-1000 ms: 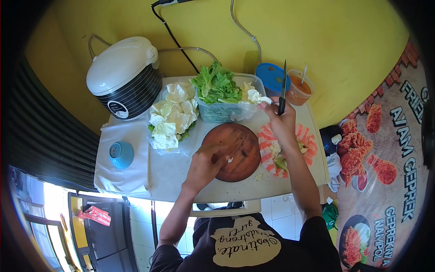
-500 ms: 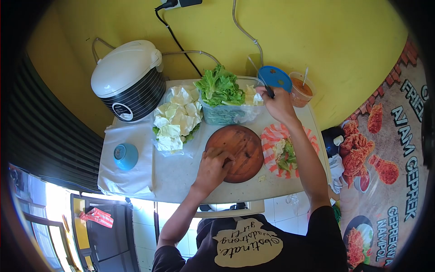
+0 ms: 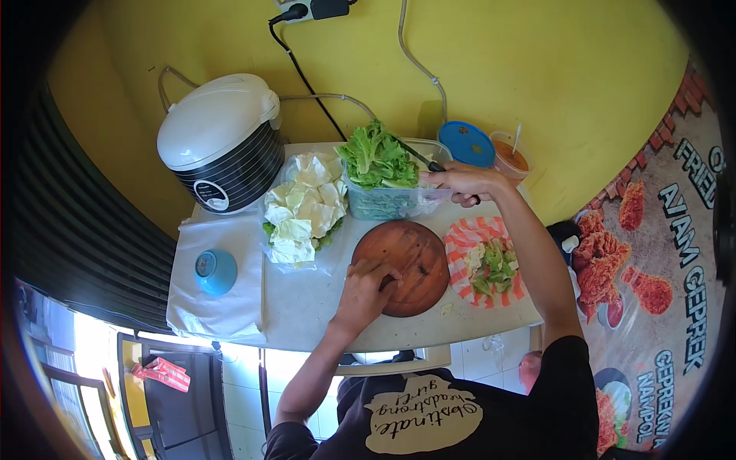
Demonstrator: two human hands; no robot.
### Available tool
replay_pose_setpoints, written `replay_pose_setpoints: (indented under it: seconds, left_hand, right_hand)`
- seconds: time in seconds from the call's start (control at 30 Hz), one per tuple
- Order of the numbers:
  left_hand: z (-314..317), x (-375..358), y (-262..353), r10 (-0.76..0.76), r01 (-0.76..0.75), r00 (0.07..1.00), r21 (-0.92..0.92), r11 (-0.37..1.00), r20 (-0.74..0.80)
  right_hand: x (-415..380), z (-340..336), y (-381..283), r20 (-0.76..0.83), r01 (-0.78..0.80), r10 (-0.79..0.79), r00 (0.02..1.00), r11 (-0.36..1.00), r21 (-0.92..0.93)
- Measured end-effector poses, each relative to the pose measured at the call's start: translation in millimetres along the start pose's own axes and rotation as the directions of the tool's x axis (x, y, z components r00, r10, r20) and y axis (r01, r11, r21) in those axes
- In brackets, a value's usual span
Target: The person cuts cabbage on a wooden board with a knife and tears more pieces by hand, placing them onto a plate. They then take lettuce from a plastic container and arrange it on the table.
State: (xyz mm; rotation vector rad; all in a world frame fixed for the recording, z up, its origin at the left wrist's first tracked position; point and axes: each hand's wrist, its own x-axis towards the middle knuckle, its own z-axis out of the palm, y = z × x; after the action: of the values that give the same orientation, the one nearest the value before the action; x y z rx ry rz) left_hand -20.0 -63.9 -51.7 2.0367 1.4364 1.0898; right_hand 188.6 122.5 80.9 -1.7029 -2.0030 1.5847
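Note:
My right hand is closed around the black handle of a knife. The blade points up and left, over the clear plastic container and beside the green lettuce heaped in it. My left hand rests at the left side of a round wooden cutting board, its fingers curled; whatever they may hold is hidden. To the board's right, a red-and-white striped paper carries cut lettuce and pale shreds.
Cabbage leaves lie on a plastic bag left of the container. Further left stand a rice cooker and an upturned blue bowl on white paper. A blue lid and a tub of orange sauce sit at the back right.
My right hand has moved down slightly, and the knife has swung from pointing up to pointing left over the lettuce. My left hand stays on the board. The whole view has shifted slightly.

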Motion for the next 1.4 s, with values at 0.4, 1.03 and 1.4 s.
replay_pose_setpoints:
  seconds: [0.4, 1.03, 1.4]
  left_hand:
    - [4, 7, -1, -0.306, 0.236, 0.952, -0.613, 0.754, -0.009]
    - [40, -12, 44, 0.165, -0.183, 0.967, 0.078, 0.980, 0.195]
    - [70, -12, 50, 0.185, -0.275, 0.943, 0.336, 0.901, 0.276]
  right_hand:
    - [-50, 66, 57, -0.387, 0.610, -0.549, 0.741, 0.791, 0.046]
    - [-10, 55, 68, -0.756, 0.703, -0.478, 0.447, 0.711, -0.035]
    - [-99, 58, 127, -0.758, 0.565, -0.224, 0.612, 0.795, 0.220]
